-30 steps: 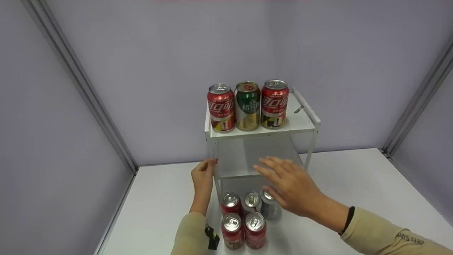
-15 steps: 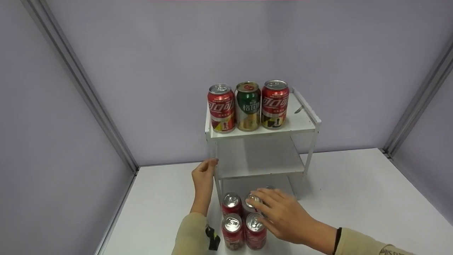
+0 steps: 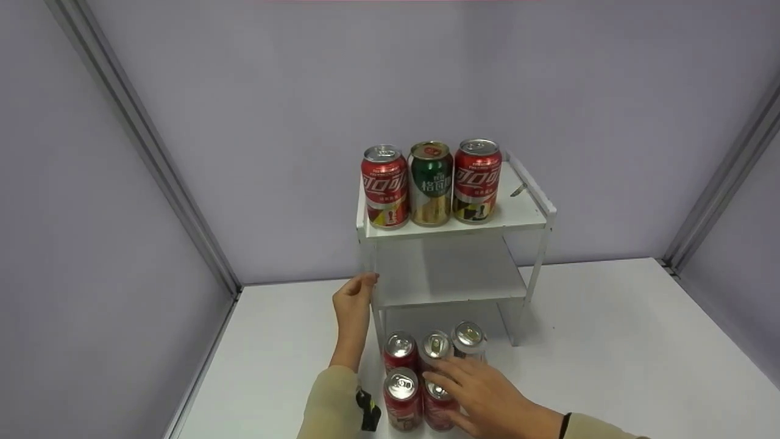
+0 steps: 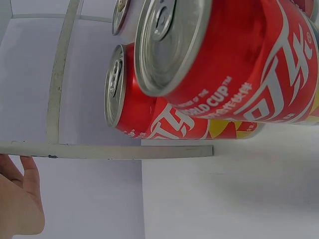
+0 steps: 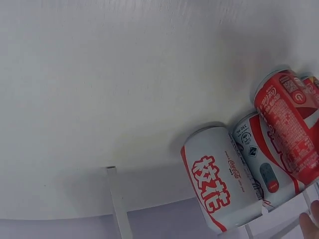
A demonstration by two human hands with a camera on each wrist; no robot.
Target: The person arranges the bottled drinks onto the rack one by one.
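My left hand (image 3: 353, 299) pinches the front left leg of a small white shelf rack (image 4: 164, 152), its fingertips at the leg in the left wrist view. My right hand (image 3: 487, 396) reaches over the front right red cola can (image 3: 440, 405), fingers spread loosely and partly covering its lid; contact is unclear. Beside it stands another red cola can (image 3: 402, 402). Behind are a red can (image 3: 400, 350), a can with a pale top (image 3: 436, 346) and a white can with red characters (image 5: 214, 179). My right fingertips (image 5: 308, 226) show at the right wrist view's lower right corner.
On the rack's top shelf (image 3: 518, 207) stand a red cola can (image 3: 386, 189), a green and gold can (image 3: 431, 183) and another red cola can (image 3: 478, 183). Below lies a middle shelf (image 3: 451, 274). Grey walls (image 3: 274, 122) enclose the white table (image 3: 609, 341).
My right hand has come down and toward me, from beside the middle shelf to the front right can, uncovering the rear right can. My left hand stays at the rack leg.
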